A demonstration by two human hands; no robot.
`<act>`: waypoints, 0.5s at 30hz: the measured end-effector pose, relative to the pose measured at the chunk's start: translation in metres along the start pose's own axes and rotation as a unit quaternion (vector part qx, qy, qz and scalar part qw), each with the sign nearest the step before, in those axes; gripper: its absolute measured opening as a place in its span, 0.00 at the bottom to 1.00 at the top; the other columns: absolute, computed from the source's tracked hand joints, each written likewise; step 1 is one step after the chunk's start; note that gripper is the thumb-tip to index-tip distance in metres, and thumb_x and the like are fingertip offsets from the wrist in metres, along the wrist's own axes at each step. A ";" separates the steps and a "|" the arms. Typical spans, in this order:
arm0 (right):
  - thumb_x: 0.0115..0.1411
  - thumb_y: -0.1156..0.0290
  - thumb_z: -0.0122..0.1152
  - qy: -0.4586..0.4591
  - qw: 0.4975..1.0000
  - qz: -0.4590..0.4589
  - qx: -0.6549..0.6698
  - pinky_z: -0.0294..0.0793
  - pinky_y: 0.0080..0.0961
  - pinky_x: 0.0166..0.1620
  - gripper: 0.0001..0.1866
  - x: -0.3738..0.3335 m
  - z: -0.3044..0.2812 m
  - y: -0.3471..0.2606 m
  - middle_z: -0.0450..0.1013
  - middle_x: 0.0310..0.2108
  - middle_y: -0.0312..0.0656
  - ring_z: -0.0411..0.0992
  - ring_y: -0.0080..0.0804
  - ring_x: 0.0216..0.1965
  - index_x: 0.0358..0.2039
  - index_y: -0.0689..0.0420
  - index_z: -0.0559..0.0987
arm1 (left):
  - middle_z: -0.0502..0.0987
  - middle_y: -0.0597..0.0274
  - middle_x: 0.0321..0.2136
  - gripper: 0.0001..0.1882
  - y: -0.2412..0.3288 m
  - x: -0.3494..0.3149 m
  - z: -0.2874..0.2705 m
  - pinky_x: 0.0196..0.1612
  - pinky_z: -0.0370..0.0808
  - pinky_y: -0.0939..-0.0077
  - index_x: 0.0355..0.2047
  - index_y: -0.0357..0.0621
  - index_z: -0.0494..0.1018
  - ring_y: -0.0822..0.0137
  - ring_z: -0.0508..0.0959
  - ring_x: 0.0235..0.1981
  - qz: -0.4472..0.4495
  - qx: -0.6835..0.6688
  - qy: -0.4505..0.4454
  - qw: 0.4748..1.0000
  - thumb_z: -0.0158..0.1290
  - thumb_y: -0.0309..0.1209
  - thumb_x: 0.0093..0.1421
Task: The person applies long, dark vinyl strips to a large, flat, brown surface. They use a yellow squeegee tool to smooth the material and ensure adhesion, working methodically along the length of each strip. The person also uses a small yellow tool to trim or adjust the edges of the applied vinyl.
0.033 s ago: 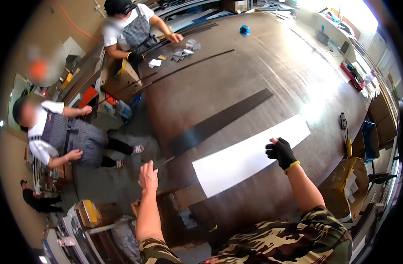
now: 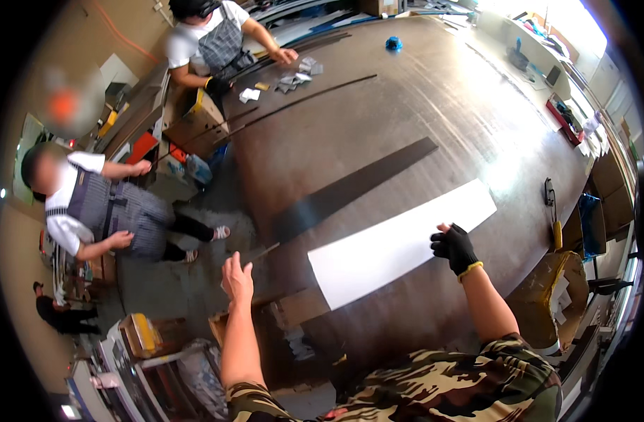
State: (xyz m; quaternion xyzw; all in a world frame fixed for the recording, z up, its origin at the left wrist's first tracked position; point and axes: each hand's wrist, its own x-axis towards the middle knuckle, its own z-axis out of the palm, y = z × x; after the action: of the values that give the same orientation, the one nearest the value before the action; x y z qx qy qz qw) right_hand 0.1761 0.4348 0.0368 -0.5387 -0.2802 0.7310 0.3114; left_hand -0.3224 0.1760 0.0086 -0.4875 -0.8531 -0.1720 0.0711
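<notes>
A long white sheet [image 2: 399, 246] lies flat on the dark table [image 2: 350, 98], slanting up to the right. My right hand [image 2: 454, 247], in a black glove with a yellow cuff and bare fingertips, overlaps the sheet's near edge towards its right end. Its fingers are curled; whatever they may hold is hidden. My bare left hand [image 2: 237, 278] hangs off the table's left side, apart from the sheet. Thumb and finger seem closed on one end of a thin stick [image 2: 267, 252], which points up and right. Beyond the white sheet lies a long dark strip [image 2: 357, 186].
Two co-workers [image 2: 118, 204] [image 2: 223, 46] in aprons are at the left and far left. Thin dark rods [image 2: 301, 105] and grey scraps [image 2: 292, 83] lie on the table. A blue roll [image 2: 393, 43] sits at the far side, a cardboard box [image 2: 547, 299] at the right.
My right hand has shifted slightly right. My left hand has moved a little, and the thin stick shows farther up and right. The far co-worker's bare hand has moved slightly right.
</notes>
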 end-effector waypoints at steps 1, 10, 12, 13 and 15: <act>0.65 0.58 0.60 0.021 0.999 0.009 0.032 0.75 0.29 0.27 0.15 -0.011 -0.019 0.018 0.75 0.29 0.45 0.76 0.35 0.27 0.42 0.57 0.71 | 0.77 0.57 0.35 0.12 0.006 -0.017 -0.001 0.43 0.75 0.61 0.40 0.39 0.76 0.55 0.76 0.40 -0.077 -0.054 0.020 0.995 0.59 0.32 0.60; 0.68 0.60 0.52 -0.081 0.969 0.183 0.143 0.59 0.26 0.23 0.12 -0.062 0.001 0.104 0.60 0.21 0.37 0.59 0.29 0.19 0.33 0.53 0.65 | 0.78 0.66 0.24 0.18 0.055 -0.205 0.011 0.17 0.68 0.82 0.35 0.43 0.77 0.77 0.73 0.19 -0.509 -0.526 -0.058 0.679 0.60 0.47 0.63; 0.68 0.60 0.52 -0.112 0.971 0.170 0.123 0.58 0.26 0.23 0.13 -0.053 0.015 0.111 0.59 0.21 0.36 0.58 0.29 0.18 0.32 0.53 0.64 | 0.78 0.67 0.25 0.16 0.065 -0.199 0.011 0.18 0.67 0.83 0.35 0.43 0.77 0.77 0.73 0.20 -0.498 -0.569 -0.041 0.653 0.59 0.44 0.64; 0.68 0.60 0.52 -0.131 0.972 0.161 0.113 0.57 0.26 0.23 0.13 -0.049 0.021 0.112 0.58 0.21 0.35 0.58 0.29 0.18 0.32 0.53 0.64 | 0.78 0.67 0.25 0.16 0.065 -0.197 0.012 0.18 0.67 0.83 0.35 0.43 0.77 0.77 0.73 0.20 -0.498 -0.571 -0.044 0.652 0.59 0.44 0.64; 0.69 0.59 0.52 -0.156 0.965 0.175 0.117 0.56 0.26 0.23 0.14 -0.043 0.031 0.115 0.58 0.21 0.36 0.57 0.28 0.18 0.32 0.53 0.63 | 0.78 0.66 0.25 0.15 0.063 -0.191 0.012 0.18 0.67 0.83 0.36 0.42 0.77 0.77 0.73 0.20 -0.496 -0.573 -0.051 0.651 0.60 0.42 0.64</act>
State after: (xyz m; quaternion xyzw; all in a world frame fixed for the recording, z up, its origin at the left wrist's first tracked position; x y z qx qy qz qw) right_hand 0.1380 0.3256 -0.0145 -0.4180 -0.1388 0.8770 0.1919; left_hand -0.1699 0.0554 -0.0442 0.0563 -0.7019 -0.6108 -0.3620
